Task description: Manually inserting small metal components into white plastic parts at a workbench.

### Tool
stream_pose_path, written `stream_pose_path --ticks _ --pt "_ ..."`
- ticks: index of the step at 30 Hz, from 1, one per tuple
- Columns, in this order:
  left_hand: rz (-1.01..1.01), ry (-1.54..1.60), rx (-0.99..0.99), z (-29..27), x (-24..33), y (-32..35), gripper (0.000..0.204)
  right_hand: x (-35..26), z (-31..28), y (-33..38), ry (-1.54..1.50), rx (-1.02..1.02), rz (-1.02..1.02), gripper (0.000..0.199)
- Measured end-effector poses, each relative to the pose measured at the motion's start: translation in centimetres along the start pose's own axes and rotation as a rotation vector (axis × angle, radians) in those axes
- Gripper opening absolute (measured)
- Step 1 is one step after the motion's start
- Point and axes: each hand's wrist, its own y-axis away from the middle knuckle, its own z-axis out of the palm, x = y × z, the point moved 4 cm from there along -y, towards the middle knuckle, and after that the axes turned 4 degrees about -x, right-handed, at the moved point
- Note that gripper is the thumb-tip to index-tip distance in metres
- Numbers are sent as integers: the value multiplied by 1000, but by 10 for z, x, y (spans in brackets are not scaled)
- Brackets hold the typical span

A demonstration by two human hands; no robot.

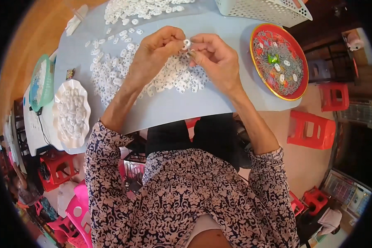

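Over the middle of the table, my left hand (160, 48) is closed, pinching a small white oval plastic piece (187, 42) with a round hole between thumb and forefinger. Close on its right side, my right hand (219, 62) has thumb and fingers drawn together at the piece; a tiny dark bit shows by the thumb tip, too small to name. Below both hands spreads a loose heap of similar white pieces (113, 68). To the right stands a round red tray (256, 62) with a gold rim, holding many small grey parts (291, 84) and a few white pieces.
A scalloped white dish (58, 109) full of white pieces sits at the table's left edge, near a green basket (49, 84). More white pieces (142, 11) lie on plastic at the far side. A perforated grey basket (262, 10) stands far right. Red stools (312, 129) are on the floor.
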Motion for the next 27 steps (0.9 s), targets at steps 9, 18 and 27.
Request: stream_pose_path --ticks 9,18,27 --pt "53 32 52 -2 -1 3 13 -4 2 2 9 11 0 27" --pt "105 -50 62 4 -1 5 13 -4 2 2 79 -1 -15 28" --pt "101 0 57 5 -1 5 13 -5 2 2 103 -24 -3 31"
